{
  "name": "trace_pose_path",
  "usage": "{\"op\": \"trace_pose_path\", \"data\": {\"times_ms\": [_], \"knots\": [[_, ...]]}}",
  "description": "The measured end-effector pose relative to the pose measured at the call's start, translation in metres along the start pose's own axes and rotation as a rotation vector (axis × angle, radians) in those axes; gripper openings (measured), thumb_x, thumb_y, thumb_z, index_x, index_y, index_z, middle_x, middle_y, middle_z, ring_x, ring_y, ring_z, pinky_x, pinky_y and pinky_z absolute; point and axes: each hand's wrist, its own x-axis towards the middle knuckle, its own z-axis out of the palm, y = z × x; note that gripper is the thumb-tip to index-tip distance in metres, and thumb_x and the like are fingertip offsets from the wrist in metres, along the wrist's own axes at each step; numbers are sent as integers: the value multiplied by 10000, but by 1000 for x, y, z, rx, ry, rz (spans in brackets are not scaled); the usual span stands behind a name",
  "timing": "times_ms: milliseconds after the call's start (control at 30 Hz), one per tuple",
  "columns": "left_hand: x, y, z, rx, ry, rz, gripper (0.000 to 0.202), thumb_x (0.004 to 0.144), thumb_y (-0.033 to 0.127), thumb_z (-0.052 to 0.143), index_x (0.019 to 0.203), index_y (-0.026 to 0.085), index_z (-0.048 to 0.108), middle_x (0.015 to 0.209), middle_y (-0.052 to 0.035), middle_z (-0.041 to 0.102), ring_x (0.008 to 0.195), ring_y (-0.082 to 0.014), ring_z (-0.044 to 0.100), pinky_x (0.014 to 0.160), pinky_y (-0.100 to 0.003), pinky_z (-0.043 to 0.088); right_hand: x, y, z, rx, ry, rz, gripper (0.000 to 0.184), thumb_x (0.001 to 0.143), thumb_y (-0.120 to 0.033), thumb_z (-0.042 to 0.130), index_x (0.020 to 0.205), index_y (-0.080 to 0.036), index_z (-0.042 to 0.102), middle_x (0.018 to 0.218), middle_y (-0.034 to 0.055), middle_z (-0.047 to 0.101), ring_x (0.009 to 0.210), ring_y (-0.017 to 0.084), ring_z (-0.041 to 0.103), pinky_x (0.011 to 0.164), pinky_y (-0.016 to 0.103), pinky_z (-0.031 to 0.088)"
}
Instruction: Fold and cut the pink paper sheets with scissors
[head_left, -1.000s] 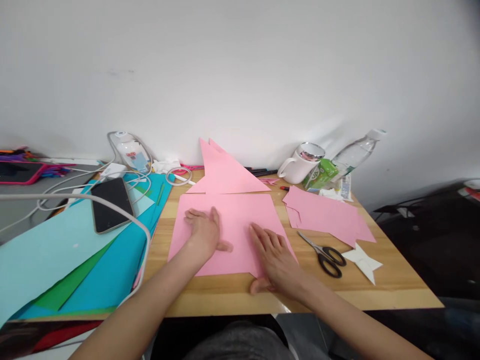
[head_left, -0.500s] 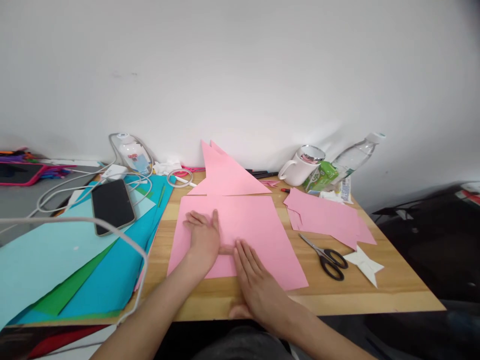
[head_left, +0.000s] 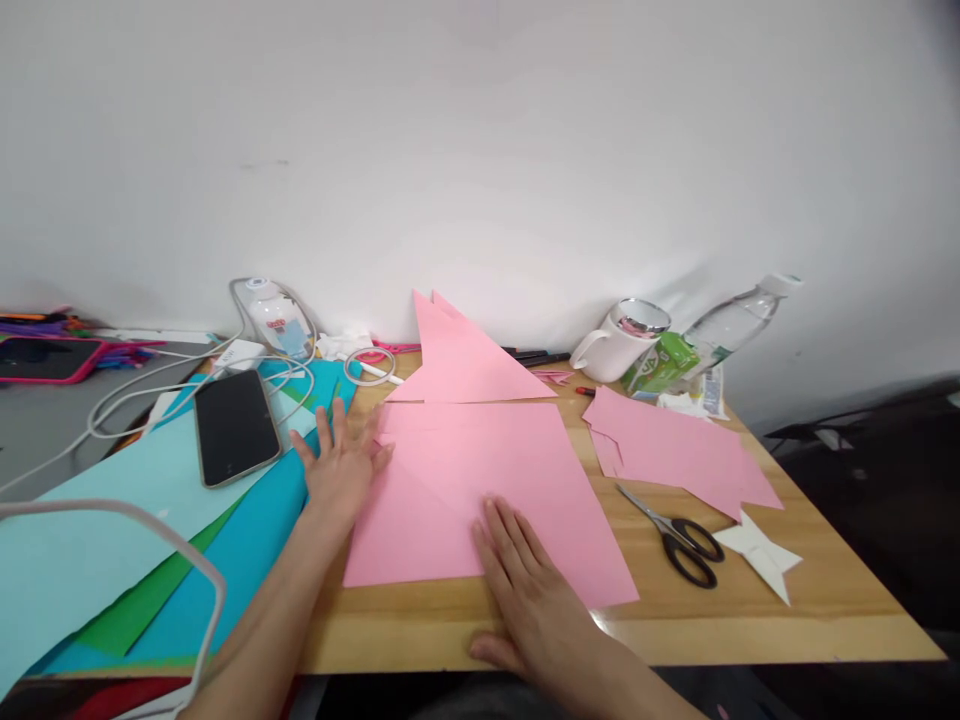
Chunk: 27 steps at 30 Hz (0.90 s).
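A large pink sheet of paper (head_left: 442, 500) lies flat on the wooden table before me, with faint crease lines at its upper left. My left hand (head_left: 341, 465) is at the sheet's left edge, fingers spread, holding nothing. Flat on the lower middle of the sheet rests my right hand (head_left: 517, 570), its fingers straight and side by side, the thumb apart near the table's front edge. Just behind the sheet, folded pink triangles of paper (head_left: 480, 360) lie toward the wall.
Scissors (head_left: 682, 540), a white paper star (head_left: 761, 555) and pink paper pieces (head_left: 682, 445) lie to the right. Behind them are a white mug (head_left: 619, 340), a green carton (head_left: 664, 362) and a clear bottle (head_left: 739, 320). At left, a phone (head_left: 236, 428) lies on blue paper (head_left: 247, 560) beside cables.
My left hand has moved left and away from me, from the sheet's middle to its left edge, with fingers spread wider. My right hand stays flat on the sheet. The view has shifted slightly.
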Motion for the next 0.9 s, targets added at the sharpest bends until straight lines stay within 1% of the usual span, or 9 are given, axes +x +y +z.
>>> {"op": "trace_pose_path", "data": {"times_ms": [233,300,433,500,533,600,667,767,900], "knots": [[7,-9,0,-22,75,-25,504,929,334,382,1422,283,287,1535,-172,150,1401,-370,93,1076,-608,115,-1,1,-1,4,-1,-8,1018,694,-505,718,1440,-11,233,1504,283,139,1391,397,55,1092,518,298],[9,-10,-2,-17,124,-27,488,941,248,331,1426,273,287,1540,-164,131,1408,-350,71,1088,-597,85,-1,0,-2,3,0,-8,1010,696,-517,711,1434,-7,248,1497,290,154,1387,404,79,1087,519,306],[0,12,-10,-57,317,62,522,919,85,175,1420,118,317,1526,-211,143,1414,-317,8,1100,-588,50,0,1,-3,-11,19,-13,1012,690,-547,701,1426,-3,269,1486,301,185,1376,413,131,1074,521,325],[-11,34,-8,-72,286,206,495,941,172,239,1431,130,291,1531,-165,180,1421,-273,43,1128,-522,88,2,1,-3,-23,24,-11,1014,670,-562,710,1411,-2,304,1478,302,213,1367,420,162,1067,524,334],[-18,45,-5,-119,198,392,511,946,252,287,1447,153,250,1536,-149,169,1420,-276,71,1126,-518,131,3,1,-3,-28,27,-11,1016,661,-580,706,1401,2,325,1472,301,234,1362,423,182,1063,523,342],[-30,64,4,-172,52,637,530,945,366,314,1449,216,244,1543,-118,145,1415,-290,100,1104,-551,182,5,2,-1,-39,43,-13,1021,659,-634,668,1379,20,357,1451,302,286,1351,424,224,1053,511,359],[-38,75,14,-167,15,687,504,937,414,331,1414,250,330,1521,-96,237,1404,-289,170,1097,-582,165,4,2,3,-59,79,-25,1039,671,-697,597,1364,43,369,1432,306,324,1344,419,255,1047,494,367],[-40,77,21,-155,13,677,490,942,422,313,1402,258,352,1511,-77,270,1399,-280,196,1104,-585,139,-4,2,8,-120,138,-26,1049,673,-734,550,1351,49,383,1427,297,342,1344,396,285,1051,463,348],[-38,74,20,-145,16,667,487,946,429,294,1400,265,355,1513,-70,265,1400,-274,195,1106,-580,137,-31,2,11,-216,198,9,1094,572,-758,616,1307,35,447,1413,277,385,1378,376,214,1126,452,170]]}}
